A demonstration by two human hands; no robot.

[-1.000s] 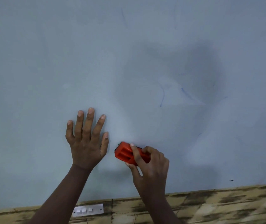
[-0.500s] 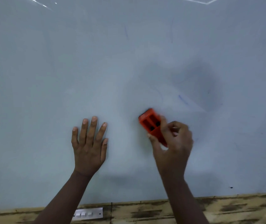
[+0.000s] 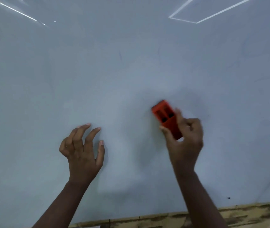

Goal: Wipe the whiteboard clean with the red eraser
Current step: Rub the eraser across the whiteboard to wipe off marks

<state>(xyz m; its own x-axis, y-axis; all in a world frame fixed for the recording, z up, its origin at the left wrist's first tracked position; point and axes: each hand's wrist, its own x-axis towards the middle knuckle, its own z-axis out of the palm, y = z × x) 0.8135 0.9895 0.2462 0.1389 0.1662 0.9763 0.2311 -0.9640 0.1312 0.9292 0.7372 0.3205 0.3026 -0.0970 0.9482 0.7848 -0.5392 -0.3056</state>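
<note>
The whiteboard (image 3: 131, 71) fills nearly the whole view, pale grey-blue with faint blue smears and short strokes near its upper middle. My right hand (image 3: 186, 140) grips the red eraser (image 3: 166, 117) by its lower end, thumb on the left side, fingers curled on the right; the eraser lies against the board, tilted up to the left. My left hand (image 3: 83, 148) is left of it, holding nothing, fingers loosely bent, fingertips at or near the board.
A worn wooden frame (image 3: 237, 214) runs along the board's bottom edge. A small dark dot (image 3: 229, 198) marks the board at the lower right. Ceiling light reflections show along the top of the board.
My right hand has carried the eraser up and to the right across the board. My left hand, flat on the board before, has lifted its palm and bent its fingers.
</note>
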